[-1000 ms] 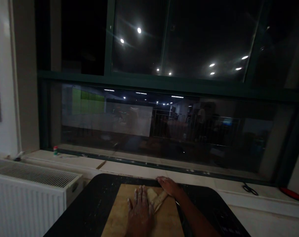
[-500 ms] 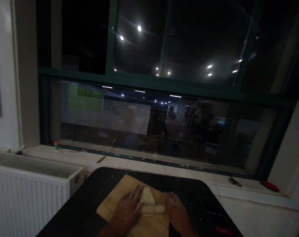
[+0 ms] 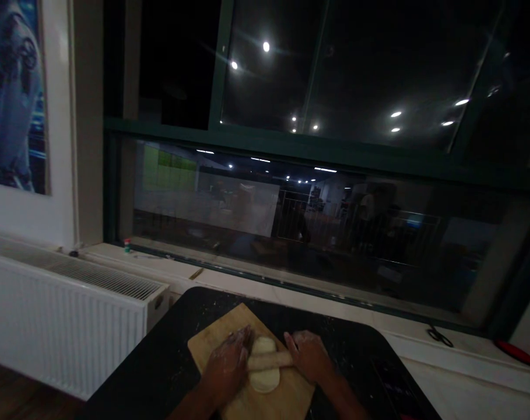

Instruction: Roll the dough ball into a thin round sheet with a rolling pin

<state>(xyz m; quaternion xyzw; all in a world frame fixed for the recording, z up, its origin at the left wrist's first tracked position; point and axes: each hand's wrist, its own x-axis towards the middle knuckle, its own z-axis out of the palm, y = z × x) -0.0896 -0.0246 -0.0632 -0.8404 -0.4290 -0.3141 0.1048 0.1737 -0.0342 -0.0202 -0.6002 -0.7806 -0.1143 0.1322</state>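
A flattened oval of pale dough [image 3: 265, 382] lies on a wooden board [image 3: 207, 343]. Across its middle rests a short wooden rolling pin [image 3: 271, 360], with dough showing above and below it. My left hand [image 3: 228, 360], dusted with flour, is on the pin's left end, its fingers pointing forward. At the other end, my right hand [image 3: 311, 354] is closed over the pin, also floury. Both ends of the pin are hidden under my hands.
The board sits at an angle on a black table [image 3: 160, 361] specked with flour. Behind it runs a windowsill [image 3: 234, 281] with scissors [image 3: 439, 336], a red object [image 3: 515, 352] and a small red-and-green container [image 3: 127, 245]. A white radiator [image 3: 63, 315] stands left; a dark phone-like device [image 3: 396, 385] lies right.
The rolling pin has moved from the dough's near edge to across its middle, with both hands on it. More of the dough's near part shows. The view has swung left.
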